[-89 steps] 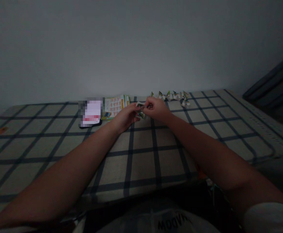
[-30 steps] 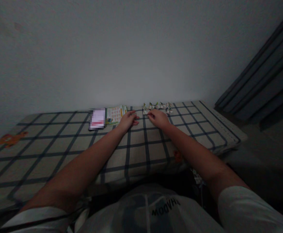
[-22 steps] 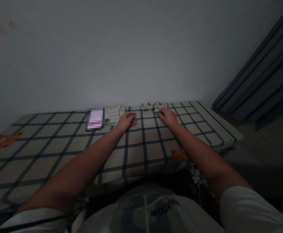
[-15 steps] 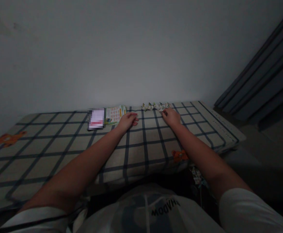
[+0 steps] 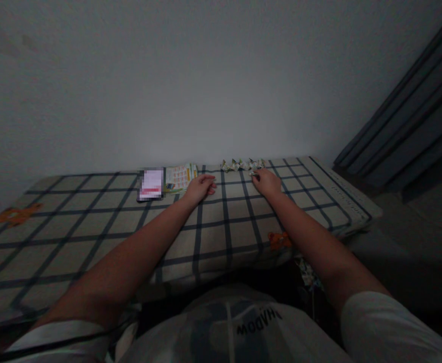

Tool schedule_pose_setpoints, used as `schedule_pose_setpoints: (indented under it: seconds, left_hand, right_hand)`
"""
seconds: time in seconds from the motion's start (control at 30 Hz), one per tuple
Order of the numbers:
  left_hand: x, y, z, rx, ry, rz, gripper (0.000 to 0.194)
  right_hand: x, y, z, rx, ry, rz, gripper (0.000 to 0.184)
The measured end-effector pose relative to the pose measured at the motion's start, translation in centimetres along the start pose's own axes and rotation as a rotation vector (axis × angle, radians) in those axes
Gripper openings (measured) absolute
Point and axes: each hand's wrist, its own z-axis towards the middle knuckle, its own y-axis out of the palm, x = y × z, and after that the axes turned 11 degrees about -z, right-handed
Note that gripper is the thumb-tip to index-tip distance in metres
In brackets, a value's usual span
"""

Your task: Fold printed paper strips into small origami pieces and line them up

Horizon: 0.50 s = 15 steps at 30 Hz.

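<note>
Along the wall lies a row of several small folded paper pieces (image 5: 235,165), pale with green and dark print. Just in front of the row's right end, my right hand (image 5: 268,182) pinches a small folded paper piece (image 5: 252,174) between thumb and fingers. My left hand (image 5: 201,188) rests on the checked cloth with its fingers loosely bent and apart, holding nothing. It lies at the right edge of a stack of printed leaflets (image 5: 178,179).
A phone or tablet with a lit, blurred screen (image 5: 152,184) lies left of the leaflets. The checked cloth (image 5: 221,232) covers the table and bears orange bear figures (image 5: 15,215). A white wall (image 5: 213,91) stands behind, and a grey curtain (image 5: 406,106) hangs at right.
My right hand has shifted slightly from the row, and the paper piece at its fingertips now shows apart from the others. My left hand stays in place.
</note>
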Motion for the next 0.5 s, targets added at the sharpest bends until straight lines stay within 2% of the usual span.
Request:
schedule_pose_setpoints:
  seconds: [0.07, 0.17, 0.27, 0.4, 0.5]
  left_hand:
    - [-0.2, 0.1, -0.1, -0.01, 0.031, 0.04, 0.023]
    - [-0.4, 0.4, -0.8, -0.058, 0.122, 0.125, 0.027]
    - [-0.3, 0.7, -1.5, -0.07, 0.256, 0.269, 0.029]
    - [0.4, 0.5, -0.4, 0.06, 0.425, 0.378, 0.029]
    - [1.1, 0.1, 1.9, 0.232, 0.45, 0.276, 0.029]
  right_hand:
    - [-0.5, -0.5, -0.4, 0.02, -0.088, -0.021, 0.037]
    - [-1.9, -1.3, -1.1, -0.028, -0.37, -0.094, 0.036]
    - [-3.9, -2.1, -1.6, -0.06, -0.555, -0.132, 0.038]
    - [-6.9, -2.4, -0.9, -0.085, -0.667, -0.091, 0.033]
    - [-9.0, -2.0, 0.6, -0.086, -0.707, -0.017, 0.031]
